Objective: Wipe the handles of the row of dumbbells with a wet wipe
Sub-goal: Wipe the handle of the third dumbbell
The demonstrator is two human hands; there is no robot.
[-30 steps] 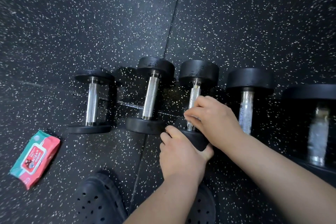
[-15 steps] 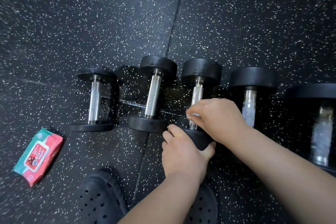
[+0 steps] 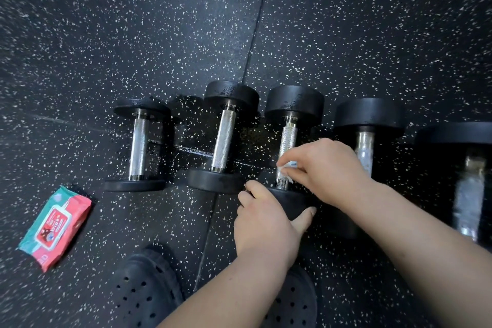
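Observation:
Several black dumbbells with steel handles lie in a row on the speckled rubber floor. My right hand (image 3: 322, 170) pinches a white wet wipe (image 3: 285, 168) around the lower part of the third dumbbell's handle (image 3: 288, 141). My left hand (image 3: 263, 218) grips that dumbbell's near black head (image 3: 288, 201). To the left lie a small dumbbell (image 3: 138, 146) and a second one (image 3: 225, 138). To the right are a fourth dumbbell (image 3: 366, 128) and a blurred fifth dumbbell (image 3: 468, 189), whose handles look wet.
A red and teal pack of wipes (image 3: 54, 228) lies on the floor at the left. My two black perforated clogs (image 3: 145, 290) stand at the bottom. A floor-mat seam (image 3: 255, 42) runs up from between the second and third dumbbells.
My right hand has slid the wipe down the third handle toward the near head, baring more of the upper handle. My left hand has kept its grip on the near head.

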